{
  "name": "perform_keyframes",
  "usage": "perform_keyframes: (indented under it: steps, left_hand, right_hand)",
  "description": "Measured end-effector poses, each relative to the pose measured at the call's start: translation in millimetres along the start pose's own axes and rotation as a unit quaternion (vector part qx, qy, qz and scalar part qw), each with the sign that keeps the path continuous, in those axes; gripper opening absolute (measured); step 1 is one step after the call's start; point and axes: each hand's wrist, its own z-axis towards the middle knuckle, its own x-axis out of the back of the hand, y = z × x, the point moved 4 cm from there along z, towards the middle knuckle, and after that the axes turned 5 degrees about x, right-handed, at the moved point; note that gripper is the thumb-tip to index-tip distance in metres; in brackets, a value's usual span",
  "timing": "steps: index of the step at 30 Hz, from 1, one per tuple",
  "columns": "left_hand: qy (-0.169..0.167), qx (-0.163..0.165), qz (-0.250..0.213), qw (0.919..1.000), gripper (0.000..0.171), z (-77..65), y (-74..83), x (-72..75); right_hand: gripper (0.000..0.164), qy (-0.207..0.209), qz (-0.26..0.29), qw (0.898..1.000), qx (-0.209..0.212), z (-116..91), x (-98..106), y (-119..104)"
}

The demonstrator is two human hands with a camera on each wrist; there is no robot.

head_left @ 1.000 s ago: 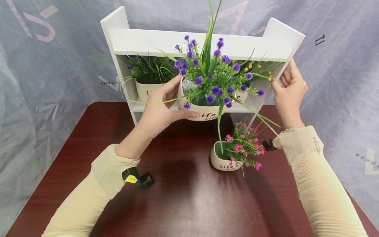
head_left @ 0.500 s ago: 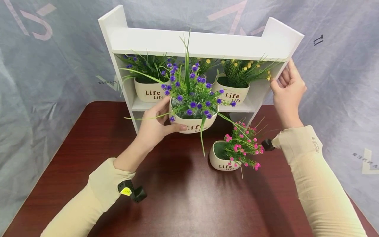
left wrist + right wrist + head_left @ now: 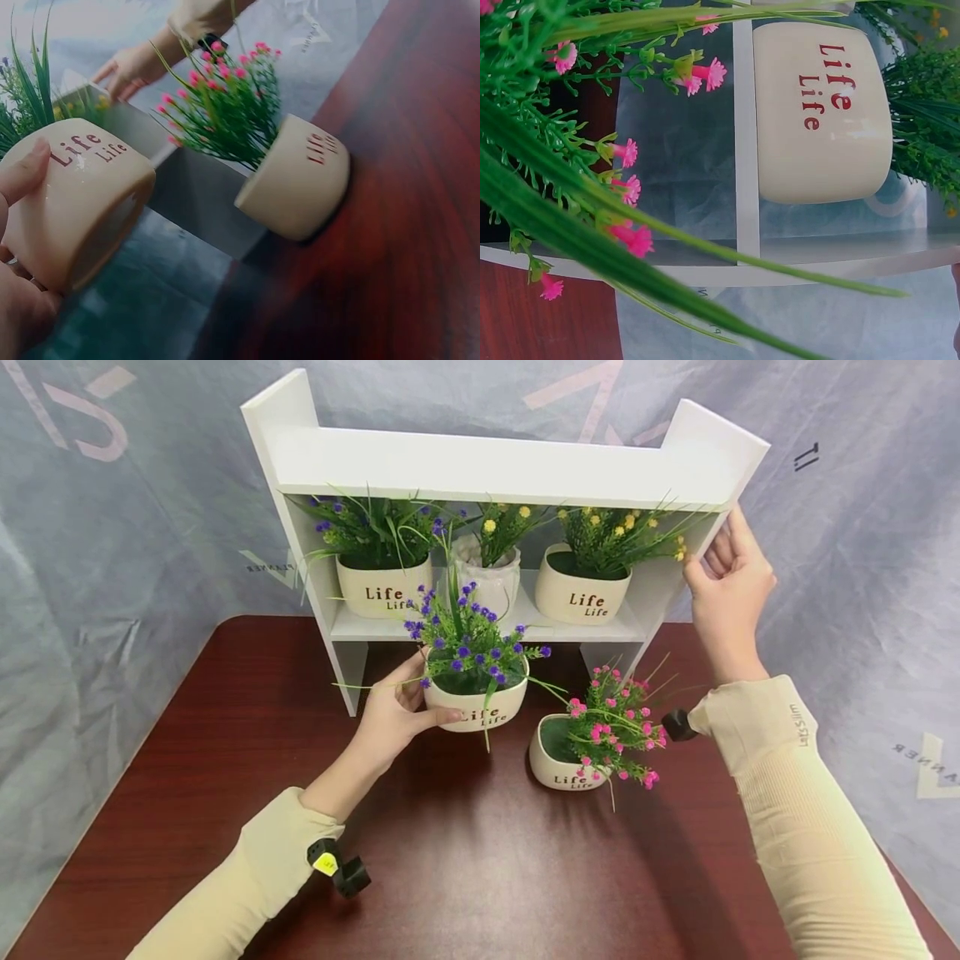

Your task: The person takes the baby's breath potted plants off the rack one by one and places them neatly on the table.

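My left hand (image 3: 384,718) grips a cream "Life" flowerpot (image 3: 498,706) with purple artificial flowers, thumb on its front and fingers behind. In the left wrist view this flowerpot (image 3: 97,176) is tilted and its underside shows, off the table. My right hand (image 3: 731,589) holds the right side panel of a white shelf (image 3: 487,464), thumb at the front edge and fingers along the outer side. Just right of the held pot, a smaller cream pot (image 3: 562,770) with pink flowers stands on the table. The right wrist view shows pink blooms (image 3: 634,238) close up.
Standing on the shelf board are a purple-flowered pot (image 3: 384,587) at left, a whitish pot (image 3: 495,581) with yellow flowers in the middle, and a yellow-flowered cream pot (image 3: 585,597) at right. The table (image 3: 480,860) is dark red wood, with grey cloth (image 3: 135,552) around it.
My left hand has brought the purple-flowered pot down and toward me, slightly left, away from the shelf, uncovering the middle and right pots. The right hand stays on the side panel.
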Motion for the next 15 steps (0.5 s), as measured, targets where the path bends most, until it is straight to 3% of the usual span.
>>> perform_keyframes:
  steps: [15]
  left_hand:
    - [-0.012, 0.057, 0.059, 0.9966, 0.091, 7.2, -55.1, 5.1]
  right_hand:
    - [0.063, -0.001, 0.004, 1.000, 0.001, 0.3, 0.0, 0.2]
